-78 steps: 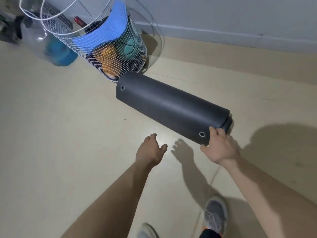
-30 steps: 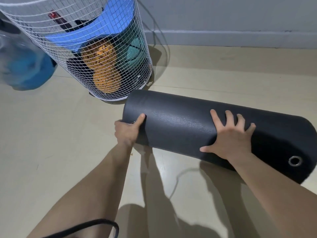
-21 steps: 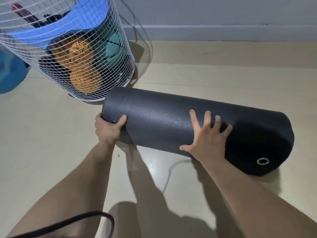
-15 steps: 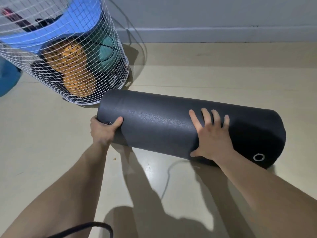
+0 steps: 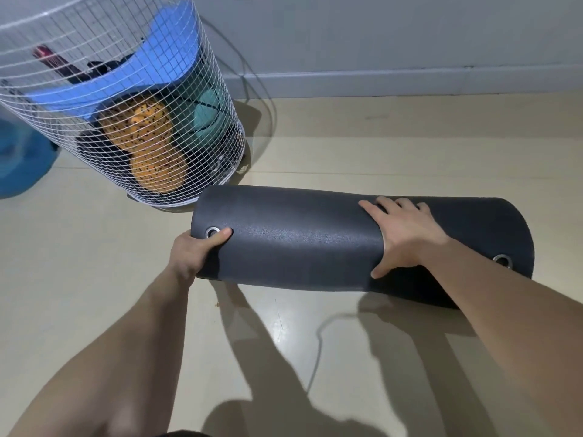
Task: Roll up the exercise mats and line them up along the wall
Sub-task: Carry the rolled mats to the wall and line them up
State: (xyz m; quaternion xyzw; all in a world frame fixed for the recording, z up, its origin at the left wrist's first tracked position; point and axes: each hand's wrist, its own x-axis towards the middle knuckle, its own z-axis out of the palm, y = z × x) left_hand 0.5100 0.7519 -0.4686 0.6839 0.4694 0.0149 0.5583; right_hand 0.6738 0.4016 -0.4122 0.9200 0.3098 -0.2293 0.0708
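Note:
A rolled dark grey exercise mat [image 5: 303, 244] lies across the beige floor, its long axis roughly parallel to the wall [image 5: 378, 36]. Metal eyelets show near both ends. My left hand [image 5: 195, 252] grips the roll's left end, thumb on top beside the eyelet and fingers underneath. My right hand [image 5: 403, 234] lies over the top of the roll right of its middle, fingers curving over the far side and thumb down the near side. The roll's right end is partly hidden behind my right forearm.
A white wire basket [image 5: 126, 121] holding an orange ball, a teal ball and a blue item stands just beyond the mat's left end. A blue object [image 5: 22, 165] sits at the far left. A strip of bare floor [image 5: 410, 146] separates mat and skirting board.
Since the earliest frame I have crouched closer and both hands have taken hold of the roll. Over the last second the roll has turned slightly; the left eyelet now faces up beside my thumb.

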